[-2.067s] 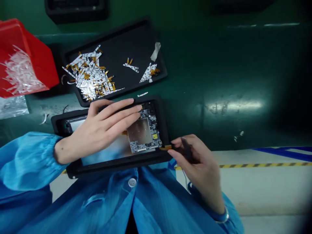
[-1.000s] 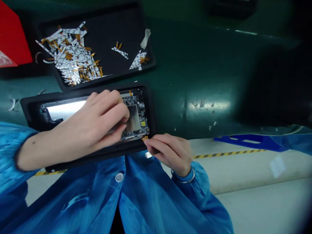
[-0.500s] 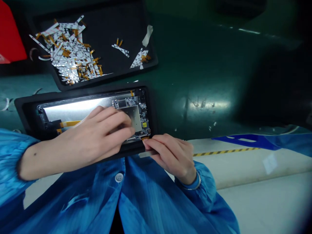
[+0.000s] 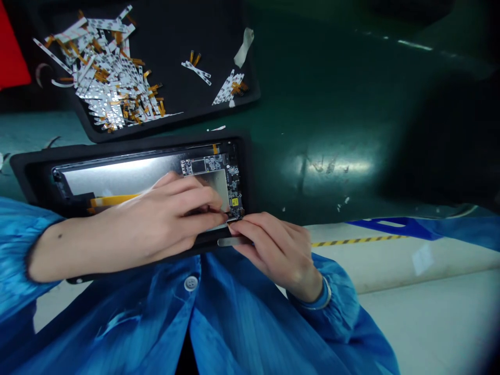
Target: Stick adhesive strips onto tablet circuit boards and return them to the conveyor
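A tablet (image 4: 113, 174) lies with its back off in a black foam tray (image 4: 33, 164), its circuit board (image 4: 234, 182) at the right end. My left hand (image 4: 167, 208) reaches across the tablet, fingers curled and closed, tips at the board's lower corner; what they pinch is hidden. Close beside it, my right hand (image 4: 277, 245) is closed, thumb and forefinger at a small orange flex cable (image 4: 231, 225) by the same corner. A flat metal tool (image 4: 230, 241) with a rounded end sticks out leftward from under the right fingers; its other end is hidden.
Behind the tablet, a black tray (image 4: 164, 31) holds a heap of white strips (image 4: 113, 78) with orange flex tails, plus smaller groups at its right. A red box (image 4: 11, 47) stands far left. Scraps (image 4: 344, 202) lie on the green table (image 4: 312, 120); its front edge runs at right.
The view has shifted slightly, moving trays and table a little. My left fingertips have come closer to the right ones at the board's corner. The metal tool lies more level under my right hand.
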`<action>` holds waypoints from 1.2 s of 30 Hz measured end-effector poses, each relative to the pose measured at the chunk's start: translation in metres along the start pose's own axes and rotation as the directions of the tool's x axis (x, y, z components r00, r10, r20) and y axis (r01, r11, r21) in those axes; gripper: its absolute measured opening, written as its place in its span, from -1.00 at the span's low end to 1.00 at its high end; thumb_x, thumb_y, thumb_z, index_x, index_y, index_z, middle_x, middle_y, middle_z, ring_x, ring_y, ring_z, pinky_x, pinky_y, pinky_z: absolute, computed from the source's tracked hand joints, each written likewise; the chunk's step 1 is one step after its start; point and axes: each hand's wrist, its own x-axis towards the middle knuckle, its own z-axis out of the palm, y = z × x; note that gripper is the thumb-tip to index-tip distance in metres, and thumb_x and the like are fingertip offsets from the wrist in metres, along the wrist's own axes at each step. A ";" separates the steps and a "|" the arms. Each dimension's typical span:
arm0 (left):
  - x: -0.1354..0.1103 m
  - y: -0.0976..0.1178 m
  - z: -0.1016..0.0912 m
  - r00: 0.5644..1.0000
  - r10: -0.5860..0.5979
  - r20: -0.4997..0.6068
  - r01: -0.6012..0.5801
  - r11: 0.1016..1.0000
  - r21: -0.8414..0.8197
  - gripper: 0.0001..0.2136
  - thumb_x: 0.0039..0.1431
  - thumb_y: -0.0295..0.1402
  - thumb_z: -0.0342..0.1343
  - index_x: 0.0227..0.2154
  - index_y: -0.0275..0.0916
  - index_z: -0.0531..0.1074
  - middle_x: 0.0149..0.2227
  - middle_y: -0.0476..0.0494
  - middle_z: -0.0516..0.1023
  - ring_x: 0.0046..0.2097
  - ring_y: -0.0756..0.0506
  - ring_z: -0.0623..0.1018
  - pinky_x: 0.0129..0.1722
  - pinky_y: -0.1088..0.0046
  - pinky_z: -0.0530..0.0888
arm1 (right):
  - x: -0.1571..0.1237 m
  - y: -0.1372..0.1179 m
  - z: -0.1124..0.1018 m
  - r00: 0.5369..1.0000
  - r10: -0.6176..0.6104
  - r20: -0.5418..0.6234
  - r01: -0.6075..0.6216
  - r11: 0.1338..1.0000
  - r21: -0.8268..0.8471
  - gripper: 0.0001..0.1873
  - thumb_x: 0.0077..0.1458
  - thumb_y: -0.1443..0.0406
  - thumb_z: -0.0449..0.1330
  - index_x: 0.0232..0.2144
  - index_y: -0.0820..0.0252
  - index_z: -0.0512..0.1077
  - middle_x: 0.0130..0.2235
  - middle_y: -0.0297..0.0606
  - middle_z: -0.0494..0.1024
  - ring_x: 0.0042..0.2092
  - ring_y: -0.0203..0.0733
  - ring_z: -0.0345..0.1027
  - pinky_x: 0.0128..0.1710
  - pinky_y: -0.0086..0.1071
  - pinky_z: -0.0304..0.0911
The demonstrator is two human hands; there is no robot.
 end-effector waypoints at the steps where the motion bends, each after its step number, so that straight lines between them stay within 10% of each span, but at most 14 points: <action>1: 0.000 -0.001 0.001 1.000 0.000 0.004 0.000 1.000 0.002 -0.69 0.48 -0.40 -0.19 0.04 -0.21 0.44 0.00 -0.16 0.52 0.00 -0.13 0.48 -0.09 0.27 0.35 | 0.000 0.000 0.001 1.000 0.010 -0.005 -0.009 1.000 0.010 -0.79 0.39 0.32 0.07 -0.25 0.25 0.49 -0.31 -0.22 0.62 -0.34 -0.26 0.49 -0.39 -0.39 0.40; 8: 0.000 0.001 -0.003 0.993 0.101 0.065 -0.108 0.988 0.112 -0.69 0.48 -0.41 -0.19 0.01 -0.22 0.47 -0.05 -0.14 0.59 -0.03 -0.16 0.51 -0.10 0.27 0.37 | -0.004 0.005 0.003 0.980 0.192 -0.045 -0.178 0.960 0.214 -0.89 0.24 0.43 0.26 -0.21 0.18 0.41 -0.24 -0.30 0.53 -0.29 -0.36 0.46 -0.39 -0.52 0.38; 16: 0.006 0.011 -0.009 0.969 0.211 0.128 -0.245 0.889 0.387 -0.62 0.46 -0.51 -0.28 -0.04 -0.28 0.49 -0.05 -0.16 0.60 -0.05 -0.17 0.54 -0.14 0.24 0.41 | -0.003 0.020 0.001 0.893 0.444 0.073 -0.398 0.704 0.589 -0.60 0.02 0.31 0.49 -0.20 0.10 0.36 -0.27 -0.44 0.31 -0.49 -0.53 0.12 -0.59 -0.58 0.11; 22: -0.009 -0.011 -0.037 0.991 -0.058 -0.124 0.110 0.875 0.471 -0.76 0.46 -0.40 -0.03 0.03 -0.41 0.42 -0.05 -0.25 0.47 -0.07 -0.15 0.47 -0.15 0.32 0.35 | -0.008 0.033 -0.004 0.834 0.546 0.081 -0.459 0.605 0.650 -0.72 0.12 0.29 0.41 -0.19 0.08 0.39 -0.32 -0.44 0.30 -0.48 -0.48 0.15 -0.55 -0.52 0.11; 36: -0.007 -0.020 -0.032 0.907 -0.328 -0.265 0.387 0.897 0.213 -0.82 0.40 -0.39 0.04 -0.01 -0.23 0.43 -0.09 -0.19 0.34 -0.06 -0.14 0.45 -0.12 0.29 0.48 | 0.009 0.064 0.003 0.847 0.531 0.027 -0.444 0.678 0.586 -0.89 0.24 0.31 0.27 -0.19 0.06 0.42 -0.35 -0.41 0.34 -0.34 -0.39 0.35 -0.40 -0.54 0.29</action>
